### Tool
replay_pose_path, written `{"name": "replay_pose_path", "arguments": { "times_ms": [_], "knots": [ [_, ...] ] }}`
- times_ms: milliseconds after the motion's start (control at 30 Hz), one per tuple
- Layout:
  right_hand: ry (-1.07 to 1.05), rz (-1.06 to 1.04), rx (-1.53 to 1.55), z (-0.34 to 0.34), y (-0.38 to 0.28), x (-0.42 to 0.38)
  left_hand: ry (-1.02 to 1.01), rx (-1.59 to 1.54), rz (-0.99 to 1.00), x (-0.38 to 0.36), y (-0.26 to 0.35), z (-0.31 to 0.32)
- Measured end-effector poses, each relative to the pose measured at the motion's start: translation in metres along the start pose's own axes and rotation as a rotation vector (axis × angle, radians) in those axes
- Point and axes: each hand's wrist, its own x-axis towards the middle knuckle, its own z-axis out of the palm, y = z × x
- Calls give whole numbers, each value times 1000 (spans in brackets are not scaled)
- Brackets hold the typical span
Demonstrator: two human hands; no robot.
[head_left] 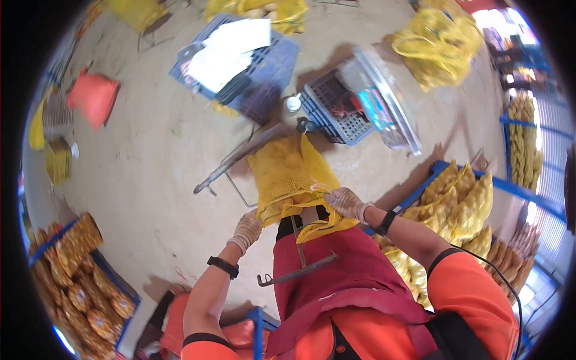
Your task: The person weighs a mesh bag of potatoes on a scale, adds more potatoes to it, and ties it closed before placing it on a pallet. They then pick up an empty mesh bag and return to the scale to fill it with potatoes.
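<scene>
In front of me a yellow mesh sack (285, 171) hangs by a metal stand, with round produce inside that I cannot identify. Its mouth faces me, and a loose yellow flap (327, 228) droops over my lap. My left hand (246, 230), in a pale glove, is closed on the sack's left edge. On the opposite side, my gloved right hand (345, 203) pinches the rim near a pale string. A metal bar with a hooked end (297, 270) lies over my dark red apron (342, 270). The fingertips of both hands are partly hidden by mesh.
Ahead stand a blue crate (279, 57) with papers on top and a second crate (342, 108) with a clear plastic lid leaning on it. Filled yellow sacks (438, 48) sit at the back right. Racks of bagged produce (459, 198) flank me. A red sack (95, 98) lies left.
</scene>
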Motion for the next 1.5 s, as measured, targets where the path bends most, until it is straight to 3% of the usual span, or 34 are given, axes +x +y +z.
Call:
{"name": "replay_pose_path", "arguments": {
  "times_ms": [67, 133, 167, 200, 267, 333, 367, 400, 467, 500, 567, 600, 667, 700, 800, 933, 1000, 1067, 1100, 1167, 1200, 1267, 1300, 1367, 1400, 1467, 1500],
  "knots": [
    [103, -53, 104, 19, 28, -17, -71, -235, -245, 9, 27, -12],
    [50, 106, 557, 27, 45, -42, -93, -103, -141, 18, 38, -11],
    [60, -76, 205, 30, 63, -52, -87, -12, -57, 22, 47, -9],
    [94, -68, 242, 30, 70, -70, -109, 30, -38, 23, 66, -8],
    [207, -291, 174, 31, 80, -106, -149, 55, -23, 24, 107, -4],
    [186, -315, 410, 34, 86, -137, -171, 150, 30, 31, 140, 10],
    [126, -211, 376, 34, 89, -151, -207, 164, 46, 34, 163, 16],
    [270, -521, 216, 44, 100, -145, -243, 179, 64, 38, 191, 25],
    [124, -313, 267, 32, 95, -171, -311, 211, 76, 39, 233, 48],
    [147, -304, 301, 37, 99, -174, -331, 281, 118, 41, 245, 59],
    [331, -618, 302, 40, 116, -167, -343, 374, 187, 57, 276, 82],
    [354, -622, 321, 31, 120, -168, -361, 439, 192, 59, 289, 91],
    [98, -414, 404, 13, 129, -172, -380, 527, 199, 69, 312, 108],
    [88, -389, 444, 3, 133, -176, -374, 593, 256, 78, 324, 117],
    [238, -524, 299, 1, 158, -164, -336, 693, 381, 107, 369, 146],
    [333, -403, 419, -28, 180, -139, -294, 901, 531, 157, 444, 185],
    [334, -431, 231, -44, 197, -122, -340, 1048, 471, 175, 486, 207],
    [381, -403, 245, -51, 218, -100, -313, 1142, 420, 191, 513, 229],
    [438, -377, 248, -56, 231, -86, -319, 1139, 415, 204, 516, 239],
    [381, -319, -77, -66, 256, -57, -333, 1206, 436, 228, 514, 257],
    [373, -321, -71, -74, 256, -49, -341, 1206, 428, 244, 501, 264],
    [527, -349, 8, -87, 251, -37, -150, 911, 456, 270, 476, 272],
    [519, -349, 22, -97, 246, -44, -204, 859, 394, 274, 474, 267],
    [325, -67, 606, -127, 237, -54, -189, 772, 432, 268, 468, 252],
    [320, -83, 599, -117, 246, -42, -171, 688, 472, 259, 464, 238],
    [599, -292, 260, -79, 284, -15, -123, 602, 508, 240, 457, 206],
    [562, -269, 233, -80, 292, -27, -39, 486, 595, 227, 451, 190]
  ]
}}
